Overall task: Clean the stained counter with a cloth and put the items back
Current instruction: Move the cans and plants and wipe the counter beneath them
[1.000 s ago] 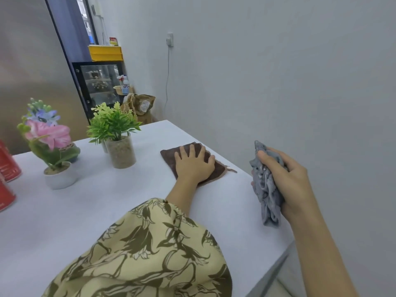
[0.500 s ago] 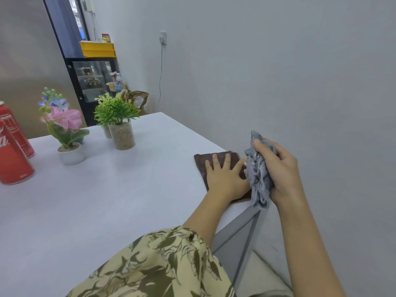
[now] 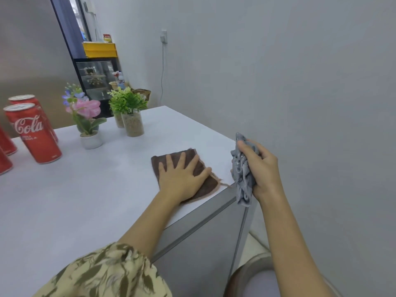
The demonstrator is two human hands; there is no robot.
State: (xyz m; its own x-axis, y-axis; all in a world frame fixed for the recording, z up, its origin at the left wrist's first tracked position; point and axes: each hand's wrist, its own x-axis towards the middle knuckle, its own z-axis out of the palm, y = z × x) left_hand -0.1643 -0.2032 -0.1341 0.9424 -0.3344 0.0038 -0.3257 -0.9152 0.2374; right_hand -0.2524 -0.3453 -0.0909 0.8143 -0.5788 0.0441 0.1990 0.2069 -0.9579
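Since earlier: brown cloth and the left hand on it have slid from the middle of the right edge to the counter's near right corner; the right hand's grey bundle has stayed beside that edge.
Left hand [image 3: 182, 179]: flat, fingers spread wide and straight, palm pressing the dark brown square terry cloth [image 3: 202, 185] onto the white smooth counter [image 3: 85, 200].
Brown cloth place: near right corner, its frayed trim just at the right edge, close to hanging over.
Brown cloth handling: judged soft, light and limp; it should slide easily under a flat palm and bunch if pushed by the fingertips only. Best taken by pinching the far edge or gathering it from the centre.
Right hand [image 3: 262, 168]: fingers curled round a crumpled pale grey rag [image 3: 242, 174], held off the counter just beside the right edge, its tail drooping.
Grey rag handling: floppy, weightless-looking; a whole-fist grasp suits it.
Further back, left edge: red cola cans [image 3: 36, 133], probably light and easily tipped if empty.
Far edge: pink artificial flower in a white pot [image 3: 90, 129], green leafy plant in a pebble-filled glass [image 3: 131, 118]; the glass looks fragile, so lift low on the body.
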